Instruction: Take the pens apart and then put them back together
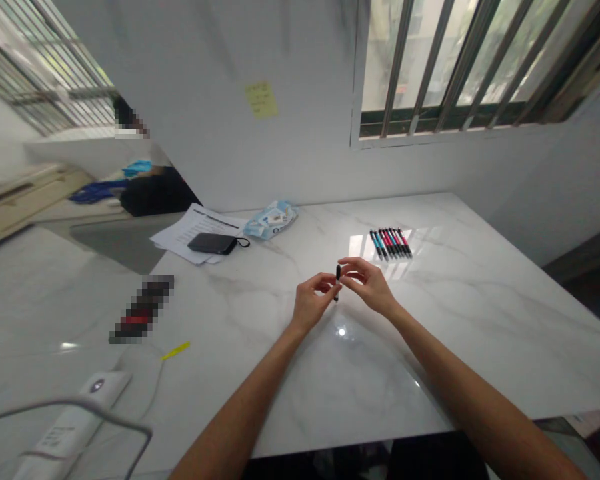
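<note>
A small pen [338,273] stands nearly upright between my hands, a little above the marble-patterned table. Its upper part is black and its lower part looks whitish. My left hand [312,301] pinches the lower part between thumb and fingers. At the black upper part, the thumb and fingertips of my right hand [367,285] close around it from the other side. Beyond my right hand, several pens [391,244] with blue, red and black barrels lie side by side in a row on the table.
Printed papers [193,230] lie at the back left under a black pouch [213,243] with a wrist loop. Beside them is a blue-white wipes packet [271,219]. A white power strip [73,427], grey cable [75,401] and yellow tag [176,351] lie left. Barred window behind.
</note>
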Demonstrator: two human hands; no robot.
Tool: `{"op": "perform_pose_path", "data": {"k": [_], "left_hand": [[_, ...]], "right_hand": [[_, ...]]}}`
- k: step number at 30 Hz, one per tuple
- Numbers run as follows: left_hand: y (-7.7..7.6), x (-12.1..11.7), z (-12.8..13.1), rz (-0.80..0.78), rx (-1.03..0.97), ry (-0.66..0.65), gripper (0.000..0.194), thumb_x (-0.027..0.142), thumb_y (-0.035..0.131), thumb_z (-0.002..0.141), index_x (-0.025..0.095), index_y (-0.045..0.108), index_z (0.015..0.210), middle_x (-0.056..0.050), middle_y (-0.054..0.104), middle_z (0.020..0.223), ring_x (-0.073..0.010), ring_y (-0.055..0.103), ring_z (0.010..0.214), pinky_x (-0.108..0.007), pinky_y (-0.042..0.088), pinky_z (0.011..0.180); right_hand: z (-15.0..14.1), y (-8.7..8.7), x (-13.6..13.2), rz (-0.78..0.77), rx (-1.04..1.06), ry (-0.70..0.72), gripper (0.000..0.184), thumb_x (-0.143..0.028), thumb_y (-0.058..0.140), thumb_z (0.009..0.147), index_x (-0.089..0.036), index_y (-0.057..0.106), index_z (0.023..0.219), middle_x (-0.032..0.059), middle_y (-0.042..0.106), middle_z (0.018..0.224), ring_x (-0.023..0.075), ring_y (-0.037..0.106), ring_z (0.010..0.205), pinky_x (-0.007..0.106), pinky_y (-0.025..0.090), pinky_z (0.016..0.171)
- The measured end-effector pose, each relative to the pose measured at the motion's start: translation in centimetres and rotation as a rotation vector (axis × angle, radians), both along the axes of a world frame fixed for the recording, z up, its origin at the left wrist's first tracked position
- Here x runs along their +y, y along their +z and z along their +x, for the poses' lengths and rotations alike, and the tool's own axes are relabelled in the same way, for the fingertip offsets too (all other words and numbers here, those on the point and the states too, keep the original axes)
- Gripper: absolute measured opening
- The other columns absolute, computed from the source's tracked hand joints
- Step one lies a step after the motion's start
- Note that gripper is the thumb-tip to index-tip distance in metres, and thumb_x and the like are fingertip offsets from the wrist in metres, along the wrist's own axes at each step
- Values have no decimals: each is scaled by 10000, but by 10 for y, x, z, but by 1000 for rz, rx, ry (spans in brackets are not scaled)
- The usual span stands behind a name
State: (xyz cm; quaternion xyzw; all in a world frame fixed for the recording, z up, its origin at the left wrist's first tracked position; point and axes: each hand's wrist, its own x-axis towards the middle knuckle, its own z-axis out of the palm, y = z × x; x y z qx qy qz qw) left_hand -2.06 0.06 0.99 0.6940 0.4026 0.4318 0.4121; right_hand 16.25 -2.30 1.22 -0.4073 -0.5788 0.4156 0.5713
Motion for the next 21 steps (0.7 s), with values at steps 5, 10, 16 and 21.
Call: {"op": "perform_pose_path", "data": {"k": [5, 10, 16, 21], "left_hand": [[1, 2, -3, 19, 25, 18, 304, 482, 776, 850, 212, 792, 988, -29, 766, 827, -156, 683, 688, -269, 557, 691], [0, 1, -3, 8, 23, 4, 290, 467, 774, 857, 209, 789, 989, -28, 766, 837, -150, 676, 687, -261, 550, 677], [-2, -2, 1, -23, 11, -40, 276, 431, 771, 858, 200, 792, 1008, -31, 767, 848, -147, 663, 692, -265, 549, 690], [-2, -3, 2, -59, -28, -57, 274, 422, 770, 856, 186, 790, 994, -56, 779, 939, -157, 679, 742, -278, 555, 730]], "right_hand": [[-6, -2, -1, -1, 24, -37, 401, -376, 797, 839, -266, 687, 1208, 49, 715, 1079, 202, 704, 1012, 386, 602, 947], [-8, 2, -3, 16, 17, -36, 373, -350, 747, 882, -268, 675, 1239, 43, 715, 1059, 196, 703, 996, 386, 602, 939], [-4, 8, -4, 30, 1, -107, 352, -345, 772, 856, -252, 693, 1187, 41, 719, 1019, 194, 703, 964, 386, 600, 939], [0, 18, -6, 31, -5, -25, 484, -360, 698, 909, -276, 582, 1371, 74, 743, 1144, 215, 707, 1083, 403, 589, 959]]}}
